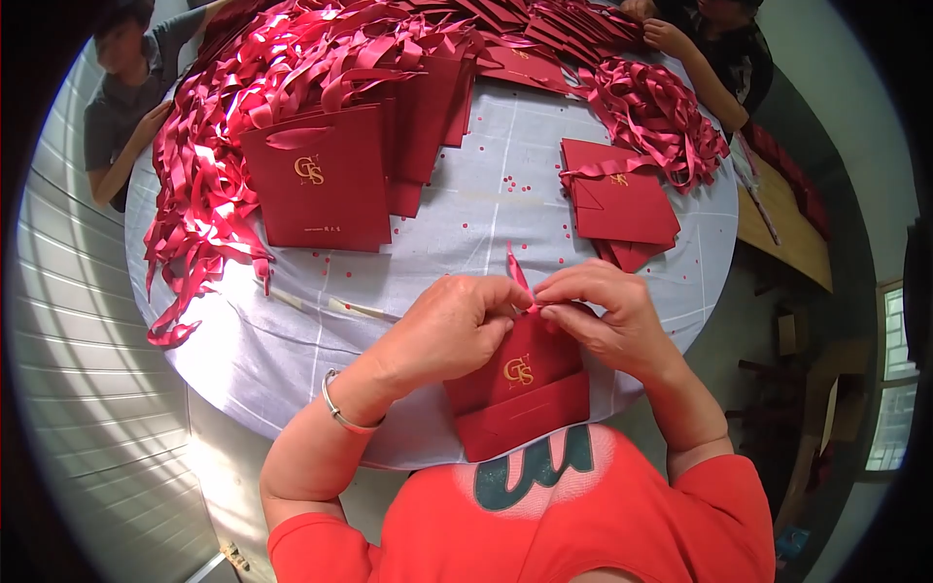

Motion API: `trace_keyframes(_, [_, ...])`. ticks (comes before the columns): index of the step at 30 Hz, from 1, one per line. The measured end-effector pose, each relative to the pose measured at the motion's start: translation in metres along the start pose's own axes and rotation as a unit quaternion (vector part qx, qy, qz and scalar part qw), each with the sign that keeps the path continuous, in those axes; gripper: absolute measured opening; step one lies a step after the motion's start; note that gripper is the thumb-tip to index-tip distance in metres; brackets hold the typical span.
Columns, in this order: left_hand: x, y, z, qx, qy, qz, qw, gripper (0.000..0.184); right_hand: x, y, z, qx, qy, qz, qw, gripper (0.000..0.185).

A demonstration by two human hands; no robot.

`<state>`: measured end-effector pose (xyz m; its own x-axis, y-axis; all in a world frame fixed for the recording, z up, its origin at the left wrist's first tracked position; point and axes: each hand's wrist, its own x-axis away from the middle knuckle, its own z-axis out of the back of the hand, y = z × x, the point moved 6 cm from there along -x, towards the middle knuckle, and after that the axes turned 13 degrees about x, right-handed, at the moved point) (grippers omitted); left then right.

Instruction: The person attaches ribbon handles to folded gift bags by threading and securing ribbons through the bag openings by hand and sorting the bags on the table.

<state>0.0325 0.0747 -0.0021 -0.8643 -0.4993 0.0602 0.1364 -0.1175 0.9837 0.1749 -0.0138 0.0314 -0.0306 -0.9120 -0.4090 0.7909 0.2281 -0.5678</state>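
A red paper bag with a gold logo (518, 373) lies in front of me at the table's near edge, its bottom flap folded up. My left hand (452, 325) pinches a pink ribbon (518, 272) at the bag's top edge from the left. Closed on the same ribbon from the right is my right hand (603, 311), its fingertips almost touching the left ones. The ribbon's loose end sticks up between both hands. What the fingertips grip is partly hidden.
Red bags (326, 194) under heaped ribbons stand at the left of the round table (496, 219). Smaller folded bags (622, 209) and a ribbon pile (661, 117) lie at the right. Two people (131, 87) (724, 58) are across the table. Red dots are scattered on the cloth.
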Motion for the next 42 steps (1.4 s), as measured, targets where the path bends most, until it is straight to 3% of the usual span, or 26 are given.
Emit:
trace_keyframes(2, [-0.001, 0.003, 0.001, 0.043, -0.01, 0.012, 0.999, 0.016, 0.003, 0.007, -0.011, -0.001, -0.048, -0.023, 0.999, 0.016])
trace_keyframes(5, [0.003, 0.01, 0.013, -0.005, -0.014, 0.037, 0.999, 0.016, 0.001, 0.005, -0.008, 0.015, -0.038, 0.006, 0.999, 0.014])
trace_keyframes(7, [0.005, 0.015, 0.018, -0.109, -0.064, 0.049, 0.991, 0.021, 0.002, 0.005, -0.008, 0.025, -0.035, 0.015, 0.999, 0.014])
trace_keyframes(11, [0.002, -0.004, 0.023, -0.088, -0.103, 0.043, 0.99, 0.026, 0.002, 0.01, -0.012, 0.024, -0.046, 0.007, 0.999, 0.014])
trace_keyframes(13, [0.0, -0.017, 0.022, 0.16, -0.124, 0.05, 0.978, 0.028, 0.002, 0.01, -0.013, 0.029, -0.053, 0.011, 0.998, 0.014])
trace_keyframes(15, [-0.001, -0.013, 0.028, 0.156, -0.132, 0.054, 0.977, 0.026, 0.004, 0.017, -0.013, 0.012, -0.064, -0.058, 0.996, 0.013])
trace_keyframes(17, [0.003, -0.014, 0.028, 0.109, -0.154, 0.204, 0.961, 0.022, 0.004, 0.018, -0.015, 0.008, -0.071, -0.062, 0.995, 0.013])
trace_keyframes(22, [0.002, -0.027, 0.025, 0.071, -0.184, 0.202, 0.959, 0.016, 0.004, 0.018, -0.019, -0.009, -0.064, -0.062, 0.996, 0.014])
trace_keyframes(28, [0.002, -0.028, 0.025, 0.049, -0.176, 0.215, 0.959, 0.011, 0.0, -0.027, -0.01, 0.125, -0.023, 0.097, 0.987, 0.027])
trace_keyframes(33, [0.002, -0.028, 0.024, 0.047, -0.171, 0.211, 0.961, 0.011, 0.005, -0.042, -0.025, 0.117, -0.049, 0.122, 0.984, 0.028])
trace_keyframes(35, [0.002, -0.027, 0.025, 0.036, -0.162, 0.21, 0.963, 0.012, 0.005, -0.039, -0.031, 0.051, -0.054, 0.087, 0.993, 0.023])
trace_keyframes(42, [0.002, -0.026, 0.024, 0.046, -0.134, 0.214, 0.966, 0.016, 0.007, -0.043, -0.045, 0.11, -0.051, 0.112, 0.986, 0.016])
